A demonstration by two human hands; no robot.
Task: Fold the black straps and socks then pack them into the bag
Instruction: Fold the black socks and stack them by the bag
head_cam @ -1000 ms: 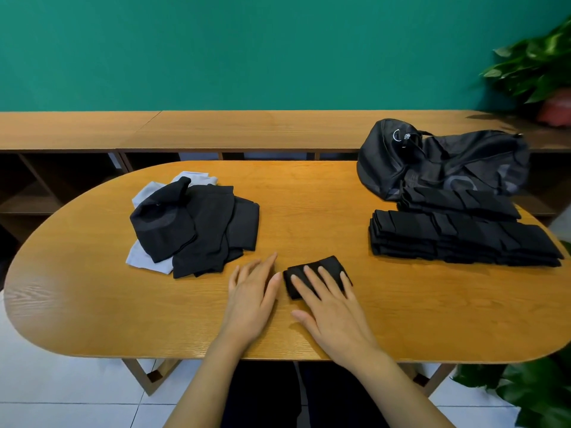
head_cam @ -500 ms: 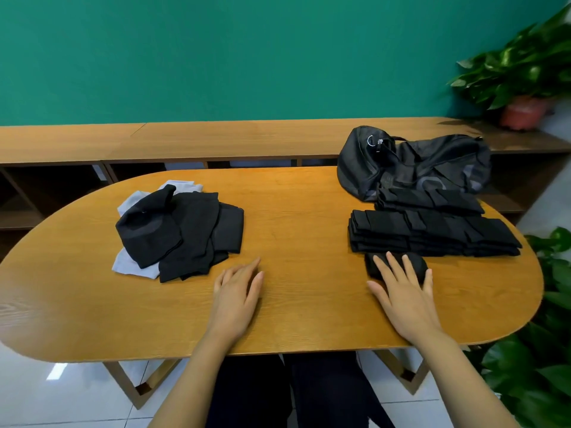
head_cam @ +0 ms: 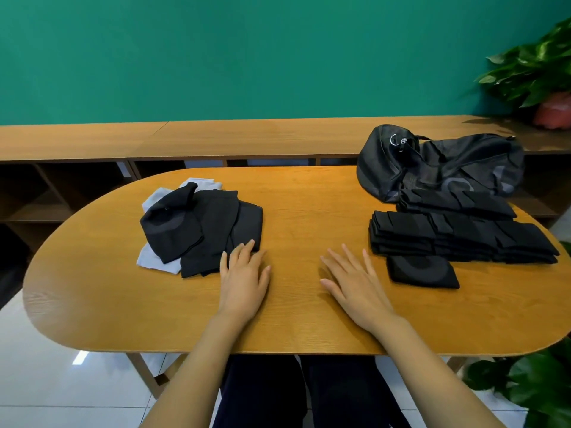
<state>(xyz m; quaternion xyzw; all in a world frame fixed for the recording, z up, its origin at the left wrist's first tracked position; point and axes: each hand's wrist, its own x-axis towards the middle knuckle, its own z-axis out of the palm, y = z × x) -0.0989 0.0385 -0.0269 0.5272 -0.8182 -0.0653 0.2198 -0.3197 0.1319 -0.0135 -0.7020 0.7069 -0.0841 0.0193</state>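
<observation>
Your left hand (head_cam: 244, 282) lies flat at centre frame with straight fingers, its tips at the near edge of the unfolded pile (head_cam: 200, 230) of black and grey pieces at centre left. Your right hand (head_cam: 355, 285) rests flat and spread on the table (head_cam: 293, 329), holding nothing, just left of a single folded piece (head_cam: 421, 271). Beyond that piece, the folded stack (head_cam: 457, 236) at right suggests most of the folding is done, while the left pile and all the packing seem to remain: the bag (head_cam: 441, 165) slumps at upper right behind the stack, and you cannot see its contents.
</observation>
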